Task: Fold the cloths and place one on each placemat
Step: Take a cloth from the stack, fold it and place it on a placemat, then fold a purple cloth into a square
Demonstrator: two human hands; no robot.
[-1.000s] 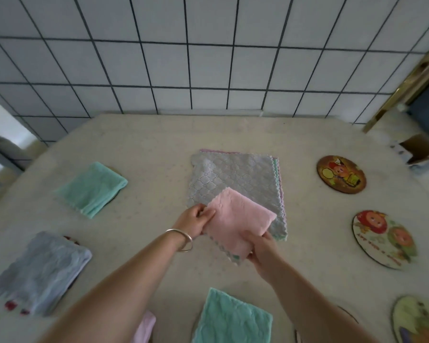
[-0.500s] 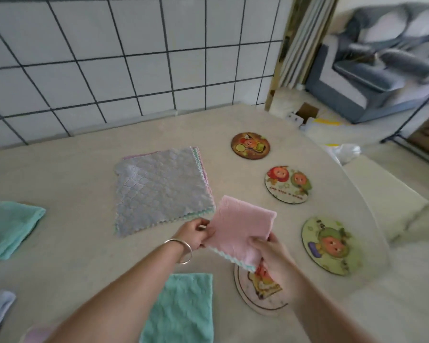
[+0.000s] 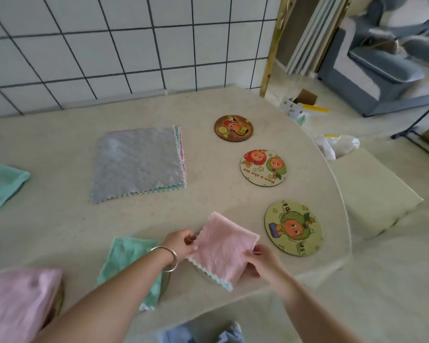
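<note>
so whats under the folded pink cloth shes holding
Under the pink cloth, held at its sides by the left hand and right hand, a thin curved edge of a round placemat peeks out. The cloth covers the rest, so its picture cannot be seen.

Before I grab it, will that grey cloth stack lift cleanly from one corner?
Probably not. The grey cloth stack looks like thin, soft fabric, so it would likely droop. Several loose layers show at its zigzag edges, so a corner pinch may peel off only the top one. It looks light.

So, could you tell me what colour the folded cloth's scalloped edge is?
Mint green, in the head view.
</note>
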